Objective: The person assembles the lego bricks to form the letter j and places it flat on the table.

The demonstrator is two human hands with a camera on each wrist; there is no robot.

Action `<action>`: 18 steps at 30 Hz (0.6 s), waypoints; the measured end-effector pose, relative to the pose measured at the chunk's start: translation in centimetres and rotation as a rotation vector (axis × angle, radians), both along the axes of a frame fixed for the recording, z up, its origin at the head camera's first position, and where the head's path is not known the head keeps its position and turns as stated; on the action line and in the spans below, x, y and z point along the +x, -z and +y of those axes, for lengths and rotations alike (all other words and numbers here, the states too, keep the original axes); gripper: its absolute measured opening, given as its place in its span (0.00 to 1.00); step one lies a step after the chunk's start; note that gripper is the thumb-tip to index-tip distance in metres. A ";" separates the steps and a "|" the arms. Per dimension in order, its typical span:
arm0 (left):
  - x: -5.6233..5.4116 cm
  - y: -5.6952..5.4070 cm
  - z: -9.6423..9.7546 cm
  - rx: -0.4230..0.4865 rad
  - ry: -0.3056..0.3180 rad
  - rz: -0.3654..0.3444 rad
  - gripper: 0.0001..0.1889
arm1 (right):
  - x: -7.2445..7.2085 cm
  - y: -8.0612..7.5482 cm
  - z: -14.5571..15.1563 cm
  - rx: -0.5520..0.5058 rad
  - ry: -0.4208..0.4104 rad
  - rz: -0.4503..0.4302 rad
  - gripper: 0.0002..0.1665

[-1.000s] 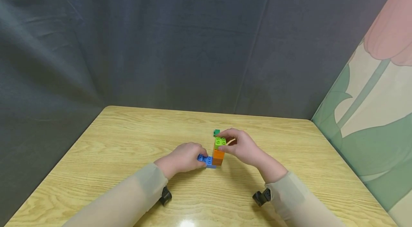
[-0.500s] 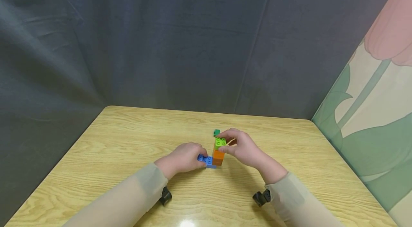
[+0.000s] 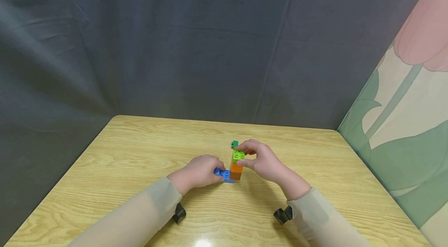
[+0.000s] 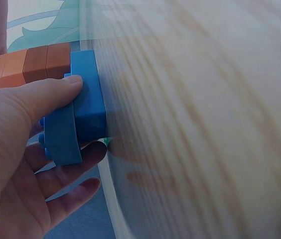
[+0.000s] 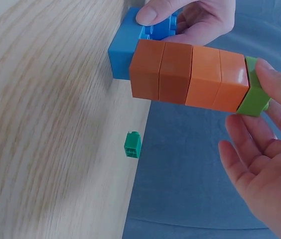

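Observation:
My left hand (image 3: 202, 171) grips a long blue brick (image 4: 88, 94) that lies on the table, along with a smaller blue brick (image 4: 63, 139) with a curved side attached on top of its left end. Rising from the right end of the long brick is an upright stack: two brown bricks (image 5: 175, 74) at the bottom, two orange bricks (image 5: 205, 77) above them. A lime green brick (image 3: 238, 155) caps the stack, its studs facing up. My right hand (image 3: 263, 161) pinches this top brick between thumb and fingers; the right wrist view shows other fingers held loosely away from the stack.
A small dark green brick (image 5: 133, 144) lies by itself on the wooden table (image 3: 147, 138), behind the stack. A dark curtain (image 3: 196, 44) hangs beyond the table's far edge. On the right stands a panel (image 3: 413, 134) with a flower print.

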State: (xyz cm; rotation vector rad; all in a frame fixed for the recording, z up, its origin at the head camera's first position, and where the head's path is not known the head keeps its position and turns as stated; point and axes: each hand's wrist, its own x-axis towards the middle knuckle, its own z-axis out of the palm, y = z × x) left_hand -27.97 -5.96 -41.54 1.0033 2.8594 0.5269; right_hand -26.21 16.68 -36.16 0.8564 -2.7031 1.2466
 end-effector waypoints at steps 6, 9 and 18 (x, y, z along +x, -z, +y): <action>0.0 0.0 0.0 0.005 0.001 0.002 0.14 | -0.1 -0.1 0.0 0.014 0.009 -0.013 0.18; 0.1 0.0 0.0 0.011 0.000 -0.002 0.14 | -0.2 -0.1 0.0 0.024 0.009 -0.016 0.18; 0.1 -0.2 0.0 0.018 -0.001 -0.008 0.14 | -0.4 0.0 0.1 0.028 -0.010 0.001 0.17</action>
